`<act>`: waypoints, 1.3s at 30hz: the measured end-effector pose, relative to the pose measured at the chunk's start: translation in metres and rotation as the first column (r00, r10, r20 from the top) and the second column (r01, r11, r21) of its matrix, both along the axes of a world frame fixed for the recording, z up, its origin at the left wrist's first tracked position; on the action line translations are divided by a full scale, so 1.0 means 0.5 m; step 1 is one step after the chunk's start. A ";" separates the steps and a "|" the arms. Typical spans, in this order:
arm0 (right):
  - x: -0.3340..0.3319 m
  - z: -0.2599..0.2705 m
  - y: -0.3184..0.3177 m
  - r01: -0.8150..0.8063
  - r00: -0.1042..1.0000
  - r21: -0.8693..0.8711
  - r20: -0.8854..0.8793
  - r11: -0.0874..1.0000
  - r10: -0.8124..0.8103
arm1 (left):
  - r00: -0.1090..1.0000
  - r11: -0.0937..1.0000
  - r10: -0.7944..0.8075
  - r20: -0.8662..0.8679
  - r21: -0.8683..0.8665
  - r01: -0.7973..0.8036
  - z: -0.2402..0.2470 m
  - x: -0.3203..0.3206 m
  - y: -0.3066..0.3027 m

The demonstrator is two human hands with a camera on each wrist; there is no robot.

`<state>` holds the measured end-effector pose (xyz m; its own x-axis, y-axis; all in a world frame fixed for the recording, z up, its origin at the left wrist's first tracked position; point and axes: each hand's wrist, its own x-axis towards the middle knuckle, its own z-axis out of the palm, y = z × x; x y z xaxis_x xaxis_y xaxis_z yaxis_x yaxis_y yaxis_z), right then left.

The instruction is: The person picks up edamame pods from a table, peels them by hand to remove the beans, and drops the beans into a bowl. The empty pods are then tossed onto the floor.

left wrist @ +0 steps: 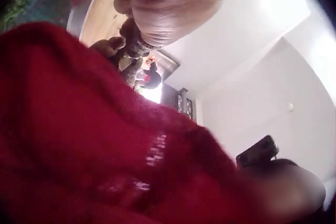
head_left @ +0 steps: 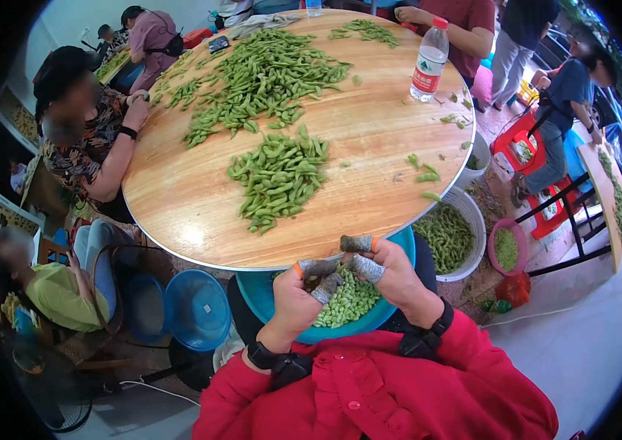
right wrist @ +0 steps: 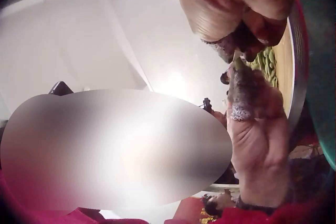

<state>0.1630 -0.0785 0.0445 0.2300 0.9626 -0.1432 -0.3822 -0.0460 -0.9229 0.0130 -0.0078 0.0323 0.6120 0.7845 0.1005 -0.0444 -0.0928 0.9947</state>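
Over a teal basin [head_left: 250, 293] of shelled green beans [head_left: 347, 302], my left hand [head_left: 300, 293] and right hand [head_left: 396, 277] meet tip to tip, with grey wraps on thumbs and fingers. In the right wrist view, a small green pod [right wrist: 239, 62] lies pinched between the fingertips of the right hand [right wrist: 236, 6] above and the left hand [right wrist: 260, 142] below. The left wrist view shows the left hand [left wrist: 176, 6] with curled fingers; the pod cannot be made out there. A small pile of pods [head_left: 279, 176] lies on the table just beyond.
The round wooden table [head_left: 377, 154] carries a larger pod heap [head_left: 259, 73] and a water bottle [head_left: 429, 62]. Right of the basin stand a white basket [head_left: 472, 220] of pods and a pink bowl [head_left: 522, 246]. Blue tubs [head_left: 197, 308] stand left. A person [head_left: 91, 132] sits at the table's left.
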 end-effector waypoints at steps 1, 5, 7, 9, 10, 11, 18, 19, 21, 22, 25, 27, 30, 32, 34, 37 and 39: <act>-0.001 0.004 -0.001 0.024 1.000 -0.026 -0.013 0.999 -0.024 | 0.998 0.992 0.031 -0.061 0.128 -0.023 0.003 -0.003 0.001; 0.011 -0.014 -0.017 -0.079 0.995 -0.114 0.054 0.990 0.085 | 0.981 0.812 0.129 -0.142 0.584 -0.022 0.022 -0.001 0.001; 0.009 -0.012 -0.019 -0.041 0.999 -0.125 -0.002 0.991 0.041 | 0.985 0.707 0.137 -0.105 0.707 -0.023 0.020 0.001 0.004; 0.012 -0.003 -0.025 -0.032 0.990 -0.168 -0.142 0.985 0.008 | 0.989 0.648 0.137 -0.057 0.760 -0.046 0.004 0.001 0.008; 0.013 0.000 -0.028 -0.031 0.978 -0.190 -0.210 0.981 -0.010 | 0.992 0.646 0.117 -0.044 0.762 -0.043 -0.001 0.001 0.008; 0.011 -0.001 -0.026 -0.061 0.967 -0.169 -0.254 0.984 0.017 | 0.995 0.644 0.096 -0.030 0.764 -0.039 -0.006 0.003 0.008; 0.005 -0.027 -0.017 -0.085 0.983 -0.028 -0.168 0.996 0.079 | 0.958 0.953 0.054 -0.280 0.301 0.035 0.042 0.009 -0.006; 0.004 -0.023 -0.016 -0.076 0.991 -0.030 -0.112 0.997 0.072 | 0.952 0.944 0.009 -0.305 0.316 0.092 0.033 0.006 -0.002; 0.001 -0.036 -0.012 -0.063 0.998 0.018 -0.002 0.998 0.063 | 0.931 0.917 -0.079 -0.356 0.340 0.208 0.011 -0.001 0.010; -0.002 -0.038 -0.010 -0.057 0.997 0.041 0.052 0.998 0.055 | 0.932 0.925 -0.084 -0.353 0.321 0.205 0.011 -0.002 0.010; -0.010 -0.008 -0.015 0.081 0.991 -0.005 0.107 0.997 -0.080 | 0.938 0.933 -0.060 -0.342 0.315 0.174 0.014 -0.001 0.008; -0.002 0.002 -0.020 0.070 0.995 -0.059 0.069 0.996 -0.066 | 0.944 0.917 0.007 -0.331 0.377 0.126 0.012 0.001 0.002; 0.009 -0.016 -0.032 0.002 0.999 -0.169 0.043 0.986 0.006 | 0.959 0.812 0.095 -0.268 0.579 0.081 0.009 0.007 -0.001; 0.008 -0.030 -0.038 -0.042 0.999 -0.201 -0.011 0.979 0.040 | 0.956 0.736 0.108 -0.272 0.669 0.107 -0.003 0.007 0.000; 0.007 -0.036 -0.039 -0.064 0.994 -0.182 -0.104 0.981 0.045 | 0.958 0.658 0.109 -0.266 0.741 0.131 -0.011 0.005 0.003; 0.006 -0.033 -0.038 -0.065 0.990 -0.166 -0.133 0.984 0.043 | 0.965 0.561 0.086 -0.249 0.812 0.159 -0.019 0.001 0.005; 0.002 -0.031 -0.036 -0.034 0.991 -0.191 -0.131 0.981 0.009 | 0.969 0.514 0.065 -0.237 0.841 0.171 -0.024 -0.002 0.006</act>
